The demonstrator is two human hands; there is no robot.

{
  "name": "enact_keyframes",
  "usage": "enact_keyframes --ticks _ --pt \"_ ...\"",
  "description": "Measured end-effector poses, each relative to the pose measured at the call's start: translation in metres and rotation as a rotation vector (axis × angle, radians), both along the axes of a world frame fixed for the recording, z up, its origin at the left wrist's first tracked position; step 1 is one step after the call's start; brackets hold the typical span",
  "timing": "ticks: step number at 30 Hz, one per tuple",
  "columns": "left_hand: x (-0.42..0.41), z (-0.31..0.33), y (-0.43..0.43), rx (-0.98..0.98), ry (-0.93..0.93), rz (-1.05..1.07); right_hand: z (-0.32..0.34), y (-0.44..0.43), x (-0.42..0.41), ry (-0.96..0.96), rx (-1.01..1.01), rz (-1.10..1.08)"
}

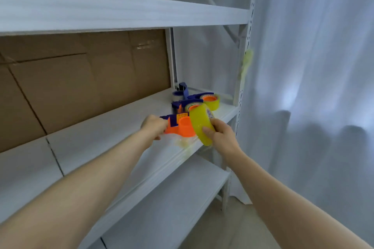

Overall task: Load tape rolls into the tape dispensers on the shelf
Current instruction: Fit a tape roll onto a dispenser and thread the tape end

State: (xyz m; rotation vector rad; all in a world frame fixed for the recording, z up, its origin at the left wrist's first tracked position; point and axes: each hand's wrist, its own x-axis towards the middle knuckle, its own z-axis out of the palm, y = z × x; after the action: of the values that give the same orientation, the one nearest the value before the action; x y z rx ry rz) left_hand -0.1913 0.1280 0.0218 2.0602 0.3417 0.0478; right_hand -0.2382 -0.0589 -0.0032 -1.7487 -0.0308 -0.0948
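Observation:
An orange and blue tape dispenser (181, 126) lies flat on the white shelf (113, 127), its orange hub bare. My left hand (154, 127) grips its handle end. My right hand (219, 132) holds a yellow tape roll (200, 125) tilted on edge, just right of the hub and touching the dispenser's side. Behind it stand two more dispensers, one (189, 106) with a roll on its hub and another (208, 100) with a yellow roll loaded. A further blue dispenser (181, 92) sits at the back.
Brown cardboard (81, 79) lines the back of the shelf. An upper shelf board (121, 12) hangs overhead and a lower shelf (172, 198) lies below. A white curtain (313, 87) hangs to the right, beside the rack's upright post (245, 50).

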Motion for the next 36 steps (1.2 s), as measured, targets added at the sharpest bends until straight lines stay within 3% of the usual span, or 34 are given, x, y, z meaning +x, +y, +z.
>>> enact_keyframes --ticks 4,11,20,26,31,36 --pt "0.069 -0.019 -0.039 0.441 -0.017 -0.147 0.007 -0.047 0.062 0.045 0.131 -0.053" --pt "0.136 -0.044 -0.079 0.789 0.209 -0.174 0.034 -0.068 0.173 0.128 0.241 0.006" --pt "0.147 -0.047 -0.063 0.71 0.346 -0.155 0.031 -0.046 0.248 0.308 0.332 0.286" --pt "0.125 -0.053 -0.069 0.448 0.278 0.134 0.032 -0.03 0.275 0.494 0.273 0.615" --pt "0.108 -0.064 -0.087 0.266 0.041 0.481 0.032 -0.032 0.281 0.343 0.175 0.856" --pt "0.099 -0.06 -0.109 0.088 -0.031 0.559 0.016 -0.024 0.279 -0.006 -0.111 1.134"
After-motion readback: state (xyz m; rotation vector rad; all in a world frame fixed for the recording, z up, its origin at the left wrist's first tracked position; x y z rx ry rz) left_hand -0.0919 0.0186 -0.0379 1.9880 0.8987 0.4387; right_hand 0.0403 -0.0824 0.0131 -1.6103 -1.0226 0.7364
